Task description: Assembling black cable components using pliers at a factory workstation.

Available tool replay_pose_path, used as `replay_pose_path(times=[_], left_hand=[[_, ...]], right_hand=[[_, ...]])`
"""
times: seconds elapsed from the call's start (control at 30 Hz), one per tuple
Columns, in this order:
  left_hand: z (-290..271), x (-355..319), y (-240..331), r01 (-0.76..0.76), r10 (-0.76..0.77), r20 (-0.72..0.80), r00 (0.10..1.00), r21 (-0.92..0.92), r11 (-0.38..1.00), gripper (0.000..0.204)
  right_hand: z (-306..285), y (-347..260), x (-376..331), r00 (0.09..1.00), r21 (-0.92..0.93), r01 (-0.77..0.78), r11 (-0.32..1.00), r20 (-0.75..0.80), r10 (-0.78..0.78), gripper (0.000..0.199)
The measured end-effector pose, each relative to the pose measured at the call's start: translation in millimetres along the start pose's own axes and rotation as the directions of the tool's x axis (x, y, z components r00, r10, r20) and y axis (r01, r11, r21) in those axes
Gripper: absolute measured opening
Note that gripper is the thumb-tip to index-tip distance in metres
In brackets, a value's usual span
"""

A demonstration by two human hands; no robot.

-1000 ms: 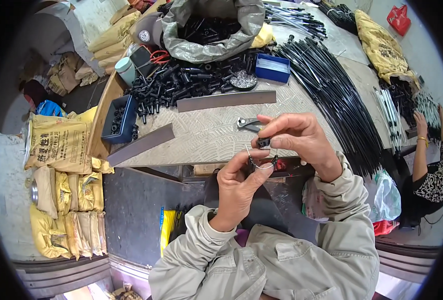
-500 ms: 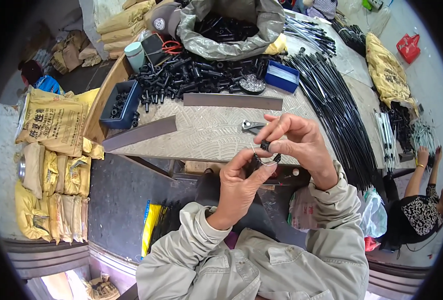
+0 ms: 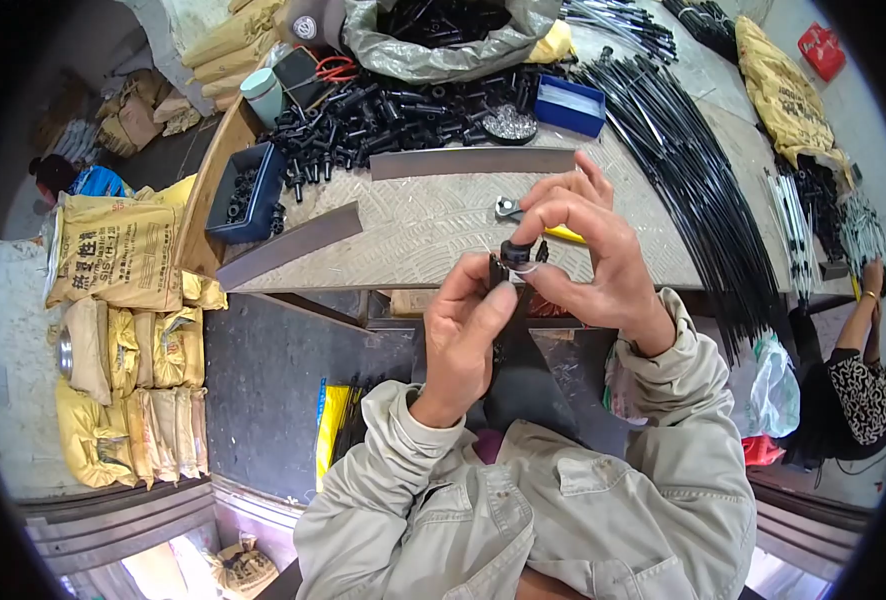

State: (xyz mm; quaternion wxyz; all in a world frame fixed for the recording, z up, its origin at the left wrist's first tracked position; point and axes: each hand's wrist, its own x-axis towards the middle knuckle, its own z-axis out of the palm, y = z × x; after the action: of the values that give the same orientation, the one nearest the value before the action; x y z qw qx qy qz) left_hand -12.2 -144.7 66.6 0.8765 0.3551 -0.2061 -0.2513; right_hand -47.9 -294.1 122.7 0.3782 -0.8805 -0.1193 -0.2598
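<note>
Left hand [image 3: 470, 330]: thumb and fingers pinched on lower end of small black plastic fitting [image 3: 514, 254], raised just above near edge of workbench [image 3: 413, 235]. Right hand [image 3: 588, 250]: fingertips closed on same fitting from above. Fitting: likely light, rigid, smooth; best gripped at its two ends, fingertips only. Thin wire ring apparently at its collar, too small to confirm. Adjacent: pliers [image 3: 523, 215] with yellow handle; heap of black fittings [image 3: 383, 120]; blue tray [image 3: 248, 190]; bundle of black rods [image 3: 693, 170].

Head-worn fisheye, looking steeply down, close over workbench [image 3: 413, 230]
</note>
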Motion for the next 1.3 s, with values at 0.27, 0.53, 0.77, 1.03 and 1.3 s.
replay_pose_path(times=[0.27,0.53,0.77,1.03,1.3], left_hand=[[-6.0,1.7,1.3,-0.035,0.035,0.02,0.999,-0.001,0.999,0.024],[-6.2,-0.7,4.3,-0.107,0.11,-0.027,0.994,0.103,0.989,0.03],[-2.8,-7.3,6.4,-0.111,0.116,-0.058,0.992,0.08,0.991,0.028],[-23.4,-31.5,23.3,-0.154,0.154,-0.011,0.988,0.022,0.988,0.022],[-24.9,-51.1,40.7,-0.081,0.086,-0.113,0.99,0.051,0.995,0.022]], right_hand=[[1.0,-7.1,2.8,0.992,-0.205,0.117,0.972,-0.023,-0.124,0.023],[10.2,-6.8,-2.8,0.956,-0.25,0.242,0.938,-0.105,-0.274,0.024],[43.1,15.6,-28.6,0.94,0.467,-0.001,0.884,-0.3,0.16,0.041],[65.7,-9.0,-40.0,0.949,0.857,-0.273,0.436,0.167,0.266,0.014],[81.2,-21.5,-39.0,0.969,0.683,-0.24,0.689,0.126,0.212,0.021]])
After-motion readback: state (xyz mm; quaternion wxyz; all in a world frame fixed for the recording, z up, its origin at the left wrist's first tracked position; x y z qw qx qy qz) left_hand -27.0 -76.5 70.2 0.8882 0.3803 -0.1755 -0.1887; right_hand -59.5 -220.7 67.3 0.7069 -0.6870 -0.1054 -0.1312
